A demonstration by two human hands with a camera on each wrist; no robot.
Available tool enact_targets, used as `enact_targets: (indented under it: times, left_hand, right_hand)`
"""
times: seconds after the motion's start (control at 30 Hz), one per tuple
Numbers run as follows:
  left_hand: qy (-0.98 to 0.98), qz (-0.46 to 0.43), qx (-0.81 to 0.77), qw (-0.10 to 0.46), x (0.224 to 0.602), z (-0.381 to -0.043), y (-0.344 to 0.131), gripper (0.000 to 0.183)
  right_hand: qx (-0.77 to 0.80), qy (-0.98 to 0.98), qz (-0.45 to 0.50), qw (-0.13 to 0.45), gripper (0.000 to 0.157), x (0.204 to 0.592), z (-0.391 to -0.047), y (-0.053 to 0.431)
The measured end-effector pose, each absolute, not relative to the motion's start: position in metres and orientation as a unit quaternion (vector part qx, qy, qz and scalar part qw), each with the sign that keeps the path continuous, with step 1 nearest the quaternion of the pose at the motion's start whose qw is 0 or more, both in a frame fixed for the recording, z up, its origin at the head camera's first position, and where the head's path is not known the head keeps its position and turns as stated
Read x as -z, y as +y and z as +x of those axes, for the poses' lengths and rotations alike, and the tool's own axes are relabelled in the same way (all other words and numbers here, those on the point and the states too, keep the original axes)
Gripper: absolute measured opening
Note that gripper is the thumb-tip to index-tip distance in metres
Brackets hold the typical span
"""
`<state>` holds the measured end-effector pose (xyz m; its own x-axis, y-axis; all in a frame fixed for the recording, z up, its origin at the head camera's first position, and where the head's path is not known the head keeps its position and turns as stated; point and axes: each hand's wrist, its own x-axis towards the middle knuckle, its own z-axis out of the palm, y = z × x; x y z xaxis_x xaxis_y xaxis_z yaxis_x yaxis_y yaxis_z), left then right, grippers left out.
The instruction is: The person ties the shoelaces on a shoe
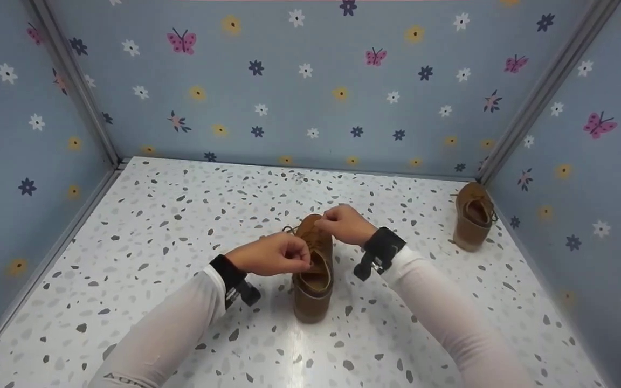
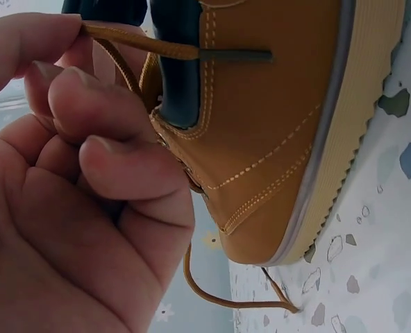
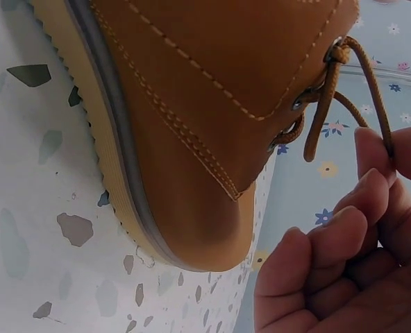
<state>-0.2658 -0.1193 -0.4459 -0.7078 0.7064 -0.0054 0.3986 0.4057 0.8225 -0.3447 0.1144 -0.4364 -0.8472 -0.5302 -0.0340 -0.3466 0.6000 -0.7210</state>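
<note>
A brown lace-up shoe (image 1: 313, 307) stands upright on the speckled surface, toe pointing away from me. Over its opening my left hand (image 1: 275, 254) pinches a brown shoelace (image 2: 139, 43) between thumb and fingertip; the lace's dark tip sticks out past the fingers. My right hand (image 1: 347, 223), above the front of the shoe, pinches another length of lace (image 3: 380, 90) between thumb and forefinger. In the right wrist view, lace runs through the metal eyelets and a short end hangs from the top one. A loose loop of lace (image 2: 240, 304) droops by the toe in the left wrist view.
A second brown shoe (image 1: 472, 223) stands at the far right, close to the side wall. Blue panels (image 1: 310, 81) printed with flowers and butterflies enclose the back and both sides of the speckled white surface (image 1: 192, 205).
</note>
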Motion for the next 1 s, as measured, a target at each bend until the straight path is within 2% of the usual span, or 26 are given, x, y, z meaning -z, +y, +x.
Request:
enact_targets:
  times: [0.33, 0.57, 0.8, 1.0]
  left_hand:
    - [0.783, 0.362, -0.483, 0.149, 0.437, -0.255, -0.1, 0.011]
    - [0.787, 0.369, -0.471, 0.151, 0.44, -0.259, -0.098, 0.011]
    - [0.81, 0.28, -0.507, 0.095, 0.453, -0.279, -0.121, 0.011]
    - [0.84, 0.18, -0.509, 0.055, 0.461, -0.3, -0.132, 0.016]
  right_hand:
    - [0.38, 0.879, -0.261, 0.122, 0.038, 0.436, -0.344, 0.118]
    - [0.384, 0.881, -0.244, 0.129, 0.035, 0.434, -0.342, 0.118]
    - [0.383, 0.881, -0.24, 0.141, 0.039, 0.435, -0.342, 0.12]
    - [0.389, 0.878, -0.234, 0.153, 0.035, 0.433, -0.341, 0.119]
